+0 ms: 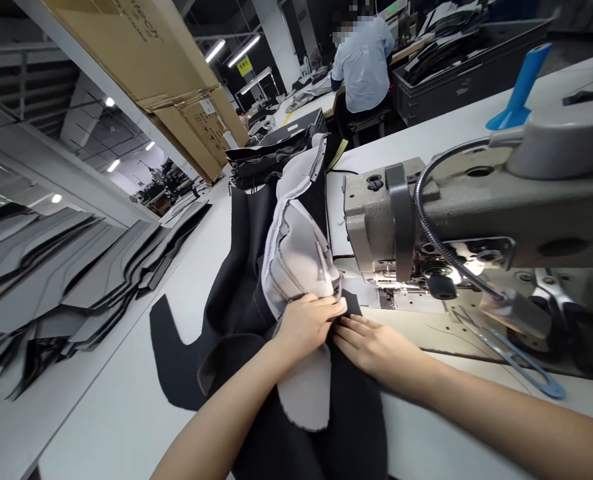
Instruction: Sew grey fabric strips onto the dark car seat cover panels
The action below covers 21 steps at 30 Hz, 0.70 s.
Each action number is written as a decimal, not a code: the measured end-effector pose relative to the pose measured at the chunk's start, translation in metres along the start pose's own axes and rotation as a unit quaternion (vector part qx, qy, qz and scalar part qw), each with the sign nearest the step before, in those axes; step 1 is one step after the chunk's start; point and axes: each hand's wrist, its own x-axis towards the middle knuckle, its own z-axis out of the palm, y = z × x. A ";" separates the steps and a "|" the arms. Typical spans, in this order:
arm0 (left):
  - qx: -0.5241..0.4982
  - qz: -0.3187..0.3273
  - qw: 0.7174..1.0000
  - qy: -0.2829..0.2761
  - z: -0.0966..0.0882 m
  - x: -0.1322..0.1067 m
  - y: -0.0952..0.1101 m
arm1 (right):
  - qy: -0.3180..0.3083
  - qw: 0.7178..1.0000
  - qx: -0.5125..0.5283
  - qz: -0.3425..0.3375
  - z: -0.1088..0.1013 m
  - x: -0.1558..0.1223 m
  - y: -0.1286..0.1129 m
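Note:
A black and light grey sewn cover [296, 253] lies bunched on the white table, its pale underside and seams turned up in the middle. My left hand [306, 323] is closed on the folded edge of this cover, fingers curled over the grey layer. Close beside it, my right hand [371, 340] lies on the black fabric with its fingers stretched out flat; the fingertips reach the same fold and are partly hidden. Just right of the fabric stands the sewing machine [391, 207], its needle area [389, 293] lit and apart from both hands.
Light blue thread snips [526, 370] and black-handled scissors [551, 300] lie by the machine. Stacked grey panels [76, 267] fill the left. Behind are a dark fabric pile [256, 163], cardboard boxes [141, 60], a grey crate [446, 93] and a seated person [361, 67].

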 end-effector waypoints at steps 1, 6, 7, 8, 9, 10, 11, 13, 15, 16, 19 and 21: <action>-0.007 0.016 1.000 0.007 0.004 0.011 0.007 | 0.008 1.000 -0.015 0.006 -0.006 -0.013 0.003; -0.040 0.101 0.994 0.015 0.016 0.053 0.036 | 0.009 0.997 -0.055 0.061 -0.028 -0.052 0.009; -0.041 0.108 0.993 0.018 0.017 0.056 0.039 | 0.008 0.996 -0.054 0.072 -0.030 -0.055 0.011; -0.041 0.110 0.993 0.021 0.018 0.057 0.040 | 0.009 0.995 -0.052 0.081 -0.032 -0.057 0.013; -0.042 0.111 0.993 0.025 0.018 0.057 0.041 | 0.007 0.995 -0.046 0.085 -0.033 -0.057 0.015; -0.044 0.109 0.993 0.029 0.019 0.056 0.041 | 0.002 0.996 -0.038 0.083 -0.034 -0.057 0.017; -0.048 0.107 0.993 0.032 0.019 0.056 0.042 | -0.008 0.996 -0.024 0.080 -0.035 -0.057 0.019; -0.056 0.097 0.993 0.036 0.019 0.055 0.042 | -0.033 0.996 0.017 0.077 -0.039 -0.057 0.021; -0.060 0.092 0.993 0.037 0.018 0.056 0.043 | -0.047 0.993 0.059 0.087 -0.044 -0.058 0.021; -0.060 0.095 0.993 0.037 0.018 0.057 0.044 | -0.045 0.992 0.071 0.095 -0.046 -0.059 0.021; -0.049 0.108 0.992 0.042 0.019 0.058 0.045 | -0.018 0.988 0.065 0.137 -0.047 -0.062 0.023; -0.035 0.105 0.993 0.043 0.019 0.057 0.045 | 0.009 0.981 0.036 0.189 -0.044 -0.064 0.027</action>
